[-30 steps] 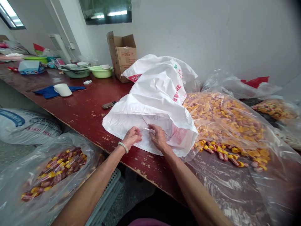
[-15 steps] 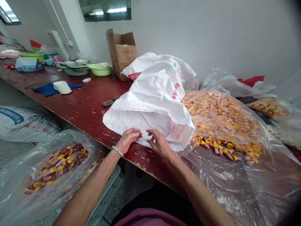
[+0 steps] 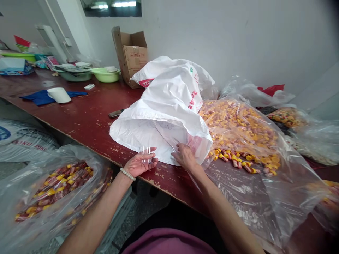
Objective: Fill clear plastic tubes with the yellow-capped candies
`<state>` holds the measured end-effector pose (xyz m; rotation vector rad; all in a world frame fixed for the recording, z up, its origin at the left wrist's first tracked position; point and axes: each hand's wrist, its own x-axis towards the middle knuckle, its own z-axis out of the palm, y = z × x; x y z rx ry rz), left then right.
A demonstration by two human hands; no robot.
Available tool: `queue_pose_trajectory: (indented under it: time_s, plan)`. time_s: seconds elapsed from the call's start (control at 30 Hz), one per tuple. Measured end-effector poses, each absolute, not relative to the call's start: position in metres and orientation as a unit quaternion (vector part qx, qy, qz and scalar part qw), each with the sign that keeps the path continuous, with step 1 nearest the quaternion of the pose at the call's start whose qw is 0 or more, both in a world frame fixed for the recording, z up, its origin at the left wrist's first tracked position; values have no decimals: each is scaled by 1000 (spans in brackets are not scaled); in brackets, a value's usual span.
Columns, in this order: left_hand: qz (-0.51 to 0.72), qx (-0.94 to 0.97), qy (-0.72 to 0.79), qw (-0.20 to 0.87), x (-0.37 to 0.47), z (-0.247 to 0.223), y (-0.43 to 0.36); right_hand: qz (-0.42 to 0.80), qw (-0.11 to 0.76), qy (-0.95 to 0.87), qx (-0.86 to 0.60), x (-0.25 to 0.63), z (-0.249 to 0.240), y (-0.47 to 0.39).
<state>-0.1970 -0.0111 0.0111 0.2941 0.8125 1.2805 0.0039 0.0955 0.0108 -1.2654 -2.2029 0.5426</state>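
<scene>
As I watch remotely, my left hand's (image 3: 138, 164) fingers loosely grasp clear tubes (image 3: 145, 154) just below frame centre; likely light, stiff, slippery, best held mid-length. Whether my right hand (image 3: 185, 157) grips anything, I can't tell.

L grip (image 3: 140, 164) now palm-up, R grip (image 3: 185, 157) farther off

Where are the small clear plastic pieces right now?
In the head view, just left of centre, the clear plastic pieces are in the left hand, just on the near side of the white sack, above the red table's front edge.
</scene>
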Motion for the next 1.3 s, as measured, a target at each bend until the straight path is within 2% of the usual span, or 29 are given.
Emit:
queue_pose_trajectory:
  time_s: [0.17, 0.33, 0.43, 0.53, 0.6, 0.73, 0.93, 1.1, 1.17, 1.3]
  plan:
    - [579, 167, 403, 689, -179, 11, -7, 228, 284, -807, -465, -4, 3, 73]
    - [605, 252, 406, 637, -157, 12, -10, 445, 382, -723, -367, -13, 3, 44]
    - [618, 272, 399, 621, -148, 12, -12, 410, 388, -755, -333, -14, 10, 34]
    - [626, 255, 458, 578, -147, 12, -12, 331, 324, -835, -298, -11, 19, 45]
    - [627, 237, 504, 545, -151, 11, -12, 265, 287, -854, -344, -9, 21, 66]
    - [634, 249, 521, 514, -159, 12, -11, 174, 289, -816, -469, -9, 13, 108]
    - [659, 201, 505, 520, -161, 10, -10, 198, 322, -792, -479, -18, 7, 97]
    - [684, 231, 437, 537, -150, 7, -10, 393, 403, -734, -379, -21, 9, 48]
    - [693, 253, 412, 536, -144, 7, -11, 432, 413, -721, -352, -21, 9, 36]
    - [676, 303, 411, 532, -134, 9, -15, 317, 416, -785, -332, -18, 7, 27]
